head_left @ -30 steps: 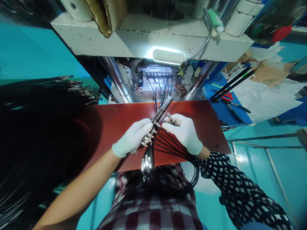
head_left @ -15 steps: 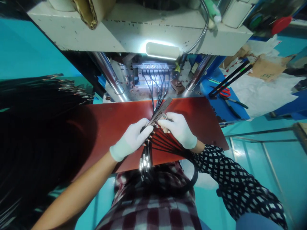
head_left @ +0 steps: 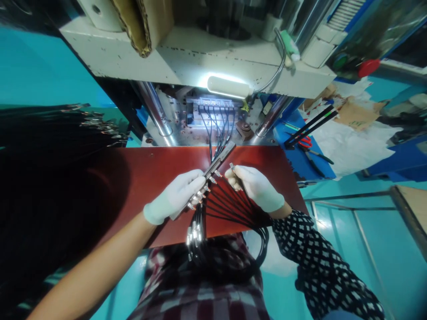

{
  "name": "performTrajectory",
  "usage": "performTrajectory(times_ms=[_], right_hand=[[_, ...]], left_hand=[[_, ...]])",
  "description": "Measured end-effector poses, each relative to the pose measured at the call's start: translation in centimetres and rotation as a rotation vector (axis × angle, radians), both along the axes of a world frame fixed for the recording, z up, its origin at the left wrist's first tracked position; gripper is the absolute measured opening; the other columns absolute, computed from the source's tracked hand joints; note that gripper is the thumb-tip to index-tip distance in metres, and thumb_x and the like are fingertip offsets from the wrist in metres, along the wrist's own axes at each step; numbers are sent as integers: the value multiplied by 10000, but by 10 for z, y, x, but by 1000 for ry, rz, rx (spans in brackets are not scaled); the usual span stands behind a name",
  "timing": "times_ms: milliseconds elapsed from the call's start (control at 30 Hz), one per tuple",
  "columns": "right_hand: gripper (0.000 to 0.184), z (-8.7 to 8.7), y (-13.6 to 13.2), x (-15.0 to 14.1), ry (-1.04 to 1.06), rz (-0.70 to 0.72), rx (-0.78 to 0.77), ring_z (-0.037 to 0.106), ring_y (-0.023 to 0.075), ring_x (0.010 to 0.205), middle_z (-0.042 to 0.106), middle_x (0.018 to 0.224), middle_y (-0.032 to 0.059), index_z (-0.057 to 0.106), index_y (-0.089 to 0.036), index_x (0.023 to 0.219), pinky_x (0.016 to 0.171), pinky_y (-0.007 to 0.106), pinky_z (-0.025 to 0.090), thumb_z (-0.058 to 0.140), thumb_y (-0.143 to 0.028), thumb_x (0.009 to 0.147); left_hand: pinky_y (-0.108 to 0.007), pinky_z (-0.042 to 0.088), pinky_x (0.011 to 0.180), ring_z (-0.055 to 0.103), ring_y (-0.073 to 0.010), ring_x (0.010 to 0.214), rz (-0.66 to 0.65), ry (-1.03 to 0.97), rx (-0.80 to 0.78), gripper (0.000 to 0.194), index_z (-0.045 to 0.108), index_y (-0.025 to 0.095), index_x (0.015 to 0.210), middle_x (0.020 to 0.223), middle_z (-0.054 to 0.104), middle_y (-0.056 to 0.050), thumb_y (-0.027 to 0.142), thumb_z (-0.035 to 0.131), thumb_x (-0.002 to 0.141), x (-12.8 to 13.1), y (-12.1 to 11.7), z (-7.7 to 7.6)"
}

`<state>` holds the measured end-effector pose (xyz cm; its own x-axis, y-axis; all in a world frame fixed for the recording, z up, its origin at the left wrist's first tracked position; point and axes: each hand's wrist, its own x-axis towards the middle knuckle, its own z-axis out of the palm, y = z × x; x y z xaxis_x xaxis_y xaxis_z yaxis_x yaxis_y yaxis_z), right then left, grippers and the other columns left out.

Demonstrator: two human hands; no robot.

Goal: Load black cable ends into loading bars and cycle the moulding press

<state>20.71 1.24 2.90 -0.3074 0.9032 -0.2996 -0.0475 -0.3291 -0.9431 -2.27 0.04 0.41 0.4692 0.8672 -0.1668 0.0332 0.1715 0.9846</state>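
My left hand, in a white glove, grips a long metal fixture bar that slants up to the right over a red-brown board. Several metal cable plugs sit in a row along the bar's lower side. My right hand, also gloved, pinches one black cable just behind its metal plug, a little to the right of the bar. A fan of black cables runs from the bar down to my lap, where more loose plug ends hang.
Behind the board stands a moulding press with a lit mould holding several black cables, steel columns and a lamp. A big bundle of black cables lies at the left. Red-handled scissors lie on the blue surface at the right.
My right hand pressed a plug against the bar, then drew back slightly and now holds a single plug end upright beside it. The left hand kept its grip on the bar.
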Motion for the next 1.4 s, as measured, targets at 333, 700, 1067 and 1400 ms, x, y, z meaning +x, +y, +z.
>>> performTrajectory(times_ms=[333,700,1067,1400], right_hand=[[295,17,-1,-14,-322,-28,270,482,129,661,528,633,-28,578,-171,617,644,274,368,665,-355,830],[254,16,-3,-16,-431,-33,306,505,131,650,564,618,-21,604,-155,607,623,266,376,673,-308,798],[329,13,-5,-19,-449,-31,315,462,115,615,516,593,-34,549,-169,596,592,258,354,643,-355,851],[259,11,-3,7,-531,154,407,665,197,982,737,1096,50,749,-180,1067,888,292,493,623,-276,863]], left_hand=[[-191,373,463,442,-74,537,-41,-1,-46,402,550,144,885,677,484,28,539,524,959,-1,0,3],[-171,390,486,440,-65,553,-82,139,32,381,492,170,815,662,472,47,517,517,972,-4,-1,5],[-172,428,515,478,-66,580,-113,261,127,375,502,177,833,696,468,53,523,492,978,-3,-2,8],[-191,377,467,464,-83,537,-72,230,60,418,489,182,794,647,497,43,562,476,969,-3,1,4]])
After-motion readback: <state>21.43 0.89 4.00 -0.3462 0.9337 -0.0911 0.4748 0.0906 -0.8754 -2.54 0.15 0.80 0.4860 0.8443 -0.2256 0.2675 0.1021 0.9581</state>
